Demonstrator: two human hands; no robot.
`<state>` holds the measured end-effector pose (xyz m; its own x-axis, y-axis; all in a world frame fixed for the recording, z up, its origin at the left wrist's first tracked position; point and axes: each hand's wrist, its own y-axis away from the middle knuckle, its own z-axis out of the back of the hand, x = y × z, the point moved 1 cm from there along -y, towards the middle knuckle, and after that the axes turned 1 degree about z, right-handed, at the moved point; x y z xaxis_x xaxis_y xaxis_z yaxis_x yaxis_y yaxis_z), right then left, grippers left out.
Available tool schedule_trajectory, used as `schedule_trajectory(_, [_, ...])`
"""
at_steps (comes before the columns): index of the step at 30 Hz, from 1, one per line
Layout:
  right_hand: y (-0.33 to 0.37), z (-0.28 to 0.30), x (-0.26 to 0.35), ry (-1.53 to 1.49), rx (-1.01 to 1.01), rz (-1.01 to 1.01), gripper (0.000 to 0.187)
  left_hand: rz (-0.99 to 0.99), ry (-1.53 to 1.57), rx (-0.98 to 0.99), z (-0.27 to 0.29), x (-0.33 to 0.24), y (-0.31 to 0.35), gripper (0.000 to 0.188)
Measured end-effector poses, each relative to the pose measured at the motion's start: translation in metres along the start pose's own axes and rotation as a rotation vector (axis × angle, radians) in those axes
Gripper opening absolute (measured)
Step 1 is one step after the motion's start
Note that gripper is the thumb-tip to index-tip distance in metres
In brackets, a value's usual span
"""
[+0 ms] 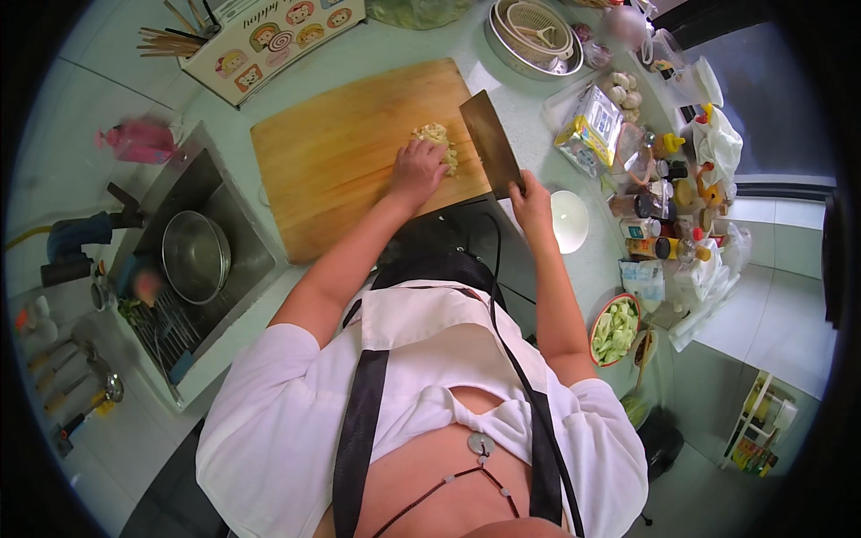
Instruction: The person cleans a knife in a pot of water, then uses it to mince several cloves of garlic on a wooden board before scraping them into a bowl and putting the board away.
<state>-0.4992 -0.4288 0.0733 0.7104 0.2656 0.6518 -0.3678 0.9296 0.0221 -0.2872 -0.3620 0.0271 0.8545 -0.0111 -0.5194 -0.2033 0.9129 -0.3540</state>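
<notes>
in the head view, my feed shows the right hand (532,204) wrapped around the handle of a cleaver (491,143), most of that handle hidden by the fingers. the broad, flat metal blade lies along the right edge of the wooden board (327,157); i can't tell whether they touch. i'd judge the cleaver stiff and fairly heavy, best held by the handle close to the blade. the left hand (419,169) is over the board, fingers bent against a small heap of pale chopped pieces (432,134); i can't tell if it pinches any. those bits look light, moist and perhaps slippery, easier cupped together than picked singly. the board is smooth, yellow-brown; a round white bowl (571,223) sits near the right hand
</notes>
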Motion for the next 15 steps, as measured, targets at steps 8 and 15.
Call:
schedule_trajectory(8, [0.004,0.017,-0.007,0.042,0.07,0.049,0.018,-0.099,-0.128,0.03,-0.037,-0.001,0.0,0.022])
schedule_trajectory(15, [0.012,0.032,-0.009,0.057,0.125,0.209,0.017,-0.219,-0.076,-0.139,-0.015,-0.015,0.017,0.017])
